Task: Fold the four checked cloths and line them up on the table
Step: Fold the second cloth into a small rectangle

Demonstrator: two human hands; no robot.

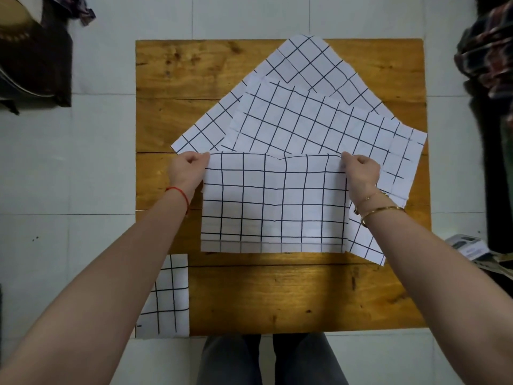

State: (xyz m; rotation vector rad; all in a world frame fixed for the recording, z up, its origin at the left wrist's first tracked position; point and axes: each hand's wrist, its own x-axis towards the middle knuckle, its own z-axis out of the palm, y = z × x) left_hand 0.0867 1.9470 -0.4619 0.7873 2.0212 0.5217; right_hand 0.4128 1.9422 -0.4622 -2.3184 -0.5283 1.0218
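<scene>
From the head view: the left hand [186,170] and right hand [361,171] each pinch a far corner of the checked cloth [273,201], doubled over mid-table. Best to keep those corners level and square the edges before pressing the crease. One folded cloth [166,298] sits at the near-left corner; two unfolded cloths [305,112] overlap beyond. Wooden table [291,295], pale tiled floor [97,162], dark clothing at the sides.
</scene>
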